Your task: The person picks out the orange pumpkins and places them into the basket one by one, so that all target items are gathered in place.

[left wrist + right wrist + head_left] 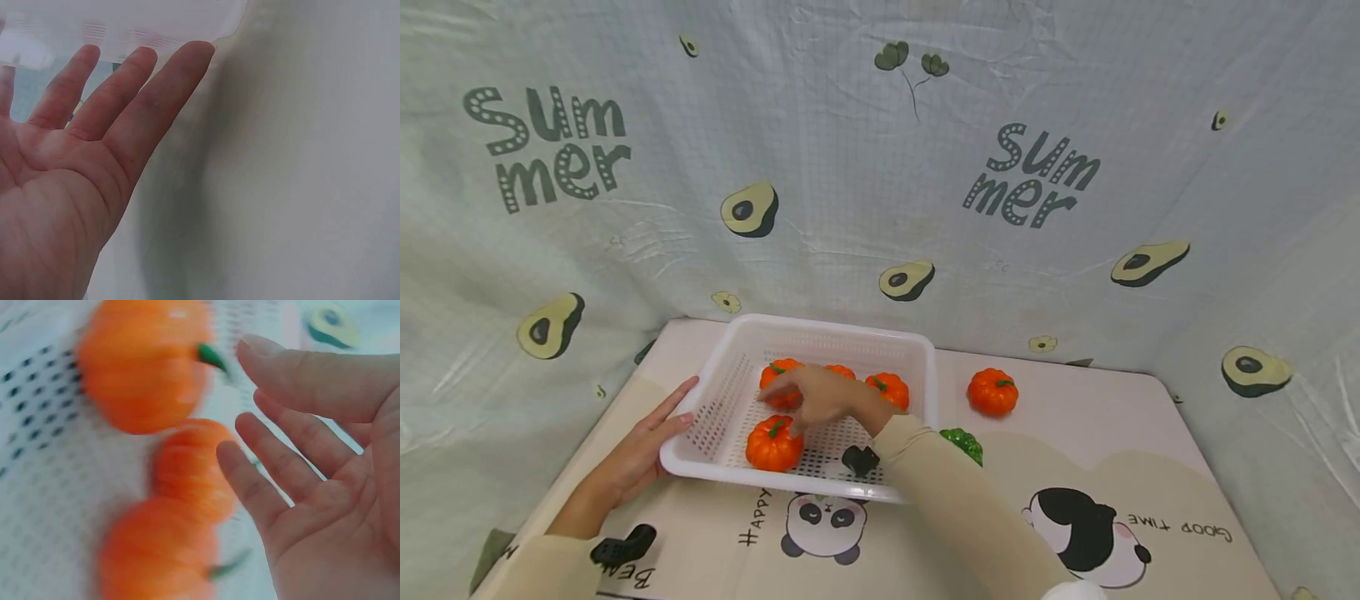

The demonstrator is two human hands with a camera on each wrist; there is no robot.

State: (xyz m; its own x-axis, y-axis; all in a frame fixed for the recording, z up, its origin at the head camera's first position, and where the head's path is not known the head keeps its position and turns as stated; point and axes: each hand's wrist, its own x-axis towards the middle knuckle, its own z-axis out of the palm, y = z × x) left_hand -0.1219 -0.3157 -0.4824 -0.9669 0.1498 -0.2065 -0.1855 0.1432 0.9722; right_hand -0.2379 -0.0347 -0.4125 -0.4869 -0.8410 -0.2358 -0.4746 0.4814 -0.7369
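Observation:
A white perforated plastic basket (pixel 820 327) holds several small orange pumpkins with green stems. One pumpkin (pixel 772 446) lies at the front left, and another pumpkin (pixel 778 367) sits behind it. Over these two hovers my right hand (pixel 827 396), fingers extended and nothing in its grasp. In the right wrist view its spread fingers and thumb are beside a blurred pumpkin (pixel 144 369). At the basket's left wall is my left hand (pixel 636 454); its straight fingers rest against the outside, as the left wrist view also shows under the basket wall (pixel 156 19).
Right of the basket, another orange pumpkin (pixel 992 392) lies on the panda-print table mat (pixel 1120 442). A bumpy green object (pixel 964 443) is partly hidden behind my right sleeve (pixel 955 500). A curtain (pixel 820 150) with avocado prints hangs close behind the table.

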